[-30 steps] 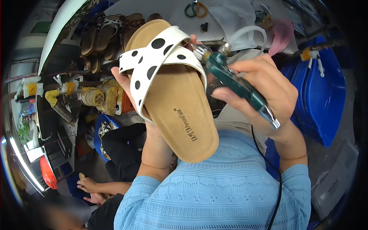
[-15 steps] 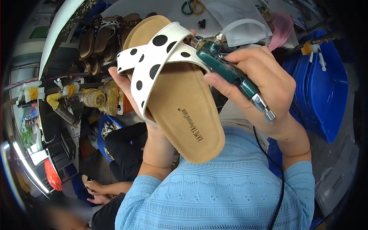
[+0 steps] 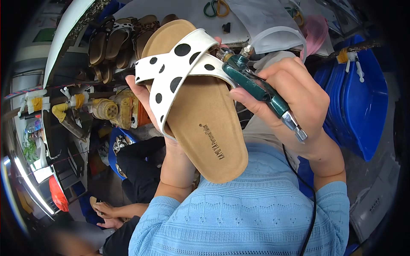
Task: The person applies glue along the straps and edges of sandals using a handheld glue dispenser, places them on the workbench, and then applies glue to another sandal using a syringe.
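Sandal (image 3: pixel 209 106) up in front of the chest, mid-scene, insole facing the camera, toe end far, heel end near. Left hand (image 3: pixel 146 100) grips it from behind around the strap zone, thumb at the left edge, some fingertips at the far right edge. Right hand (image 3: pixel 299 96) wrapped around a green tool (image 3: pixel 252 84) with metal ends, clear hose (image 3: pixel 277 30) arching off its far end.

Changed in the last half second: sandal shifted slightly right, tool tip dropped slightly nearer; both grips same. Reads as small repositioning, work at the spotted strap (image 3: pixel 176 84) probably still ongoing. Tool's far end sits right by the strap's right side; can't tell if touching or just beside, overlap hides it.

Around: more sandals (image 3: pixel 115 42) far left, orange-handled scissors (image 3: pixel 222 7) on the far worktop (image 3: pixel 192 6), stacked blue bins (image 3: pixel 371 111) at right. Co-worker's hand (image 3: pixel 103 209) near left, well apart.
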`<state>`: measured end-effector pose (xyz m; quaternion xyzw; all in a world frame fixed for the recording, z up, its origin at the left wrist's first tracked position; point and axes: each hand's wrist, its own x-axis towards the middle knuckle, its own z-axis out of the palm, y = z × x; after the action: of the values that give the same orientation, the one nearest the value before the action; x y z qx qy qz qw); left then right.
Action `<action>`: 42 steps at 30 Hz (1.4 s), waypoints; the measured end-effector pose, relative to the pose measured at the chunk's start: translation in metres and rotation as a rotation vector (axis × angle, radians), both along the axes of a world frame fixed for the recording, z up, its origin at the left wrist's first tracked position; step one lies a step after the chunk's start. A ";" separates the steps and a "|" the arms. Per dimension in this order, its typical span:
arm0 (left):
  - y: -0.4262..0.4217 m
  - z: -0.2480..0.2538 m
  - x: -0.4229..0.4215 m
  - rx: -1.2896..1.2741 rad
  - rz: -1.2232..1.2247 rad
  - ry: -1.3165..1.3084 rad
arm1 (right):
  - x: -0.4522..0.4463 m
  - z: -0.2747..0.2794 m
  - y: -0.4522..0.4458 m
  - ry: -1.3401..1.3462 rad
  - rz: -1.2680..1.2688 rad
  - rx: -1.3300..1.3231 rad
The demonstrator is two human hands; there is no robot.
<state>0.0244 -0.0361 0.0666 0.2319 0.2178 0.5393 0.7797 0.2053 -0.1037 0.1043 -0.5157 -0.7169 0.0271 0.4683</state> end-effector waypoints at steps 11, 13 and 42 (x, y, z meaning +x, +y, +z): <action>-0.005 0.012 0.009 -0.013 -0.073 -0.103 | 0.006 0.001 -0.008 0.052 -0.004 -0.115; -0.002 0.010 0.009 0.029 -0.103 -0.115 | 0.008 0.002 -0.008 0.058 -0.003 -0.144; 0.000 -0.010 0.007 0.095 -0.183 -0.207 | 0.016 -0.015 -0.009 0.137 0.117 -0.037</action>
<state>0.0319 -0.0361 0.0568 0.2304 0.0884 0.4966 0.8322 0.2211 -0.1124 0.0898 -0.4787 -0.7114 0.1028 0.5042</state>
